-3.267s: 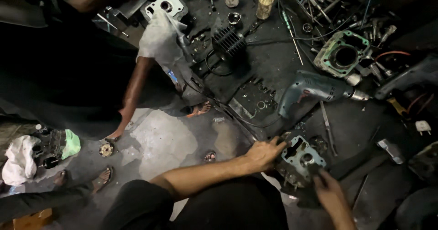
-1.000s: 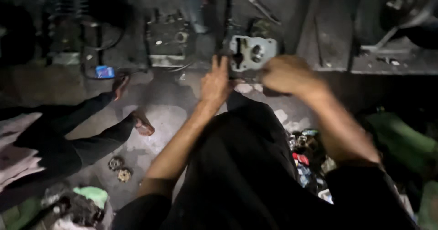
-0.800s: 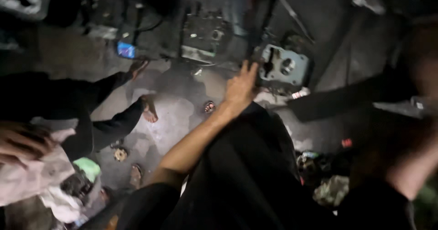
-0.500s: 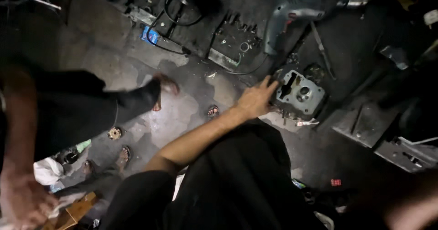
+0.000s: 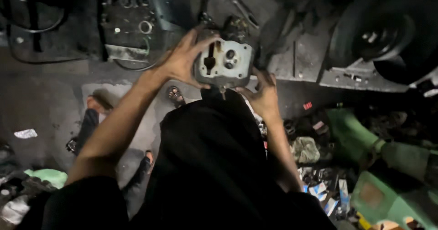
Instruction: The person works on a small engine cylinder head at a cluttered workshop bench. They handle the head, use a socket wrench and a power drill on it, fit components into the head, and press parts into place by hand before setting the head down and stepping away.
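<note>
Both my hands hold a grey metal engine cylinder head (image 5: pixel 224 64) up in front of me, its flat face with round ports and a slot turned toward the camera. My left hand (image 5: pixel 182 59) grips its left edge with fingers spread over the top. My right hand (image 5: pixel 263 93) supports its lower right corner from beneath. My dark-clothed lap (image 5: pixel 210 157) fills the frame below it.
Another engine part (image 5: pixel 130 31) with wires lies on the dark floor at upper left. A tyre and wheel (image 5: pixel 388 29) stand at upper right above a metal plate (image 5: pixel 319 61). Another person's legs and sandalled foot (image 5: pixel 93 116) are at left. Green parts (image 5: pixel 365 143) and small clutter lie at right.
The view has swung around. The cylinder head, earlier resting on the floor under my left hand, is now lifted and held by both hands, my right hand having come back onto it.
</note>
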A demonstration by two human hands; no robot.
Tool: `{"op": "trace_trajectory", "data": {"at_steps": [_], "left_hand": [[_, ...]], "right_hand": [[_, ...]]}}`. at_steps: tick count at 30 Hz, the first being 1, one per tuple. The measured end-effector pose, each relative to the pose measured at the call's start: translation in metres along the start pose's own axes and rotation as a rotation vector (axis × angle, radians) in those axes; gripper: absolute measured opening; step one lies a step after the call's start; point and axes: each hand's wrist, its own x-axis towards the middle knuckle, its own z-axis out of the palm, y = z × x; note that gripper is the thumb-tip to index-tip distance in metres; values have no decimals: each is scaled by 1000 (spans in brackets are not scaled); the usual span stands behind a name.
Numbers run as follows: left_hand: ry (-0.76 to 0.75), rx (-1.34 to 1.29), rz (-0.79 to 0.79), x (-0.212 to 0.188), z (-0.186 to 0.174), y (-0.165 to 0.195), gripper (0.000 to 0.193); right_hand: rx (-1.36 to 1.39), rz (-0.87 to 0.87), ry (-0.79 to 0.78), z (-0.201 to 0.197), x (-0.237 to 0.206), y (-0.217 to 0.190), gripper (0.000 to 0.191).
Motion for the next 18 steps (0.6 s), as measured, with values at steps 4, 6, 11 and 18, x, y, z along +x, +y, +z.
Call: {"op": "trace_trajectory", "data": {"at_steps": [4,6,11,18], "left_hand": [[159,-4,141,-8,10,14,134],[195,-75,151,-16,9,21,132],[82,-51,57,-23,4,25,137],[124,-46,218,-38,20,17,123]], "right_hand": [[199,-31,-21,-6,-10,19,61],[325,133,-103,-8,-13,24,55],[241,-70,-204,-4,-6,18,79],[61,99,-36,35,-26,-1,79]]}}
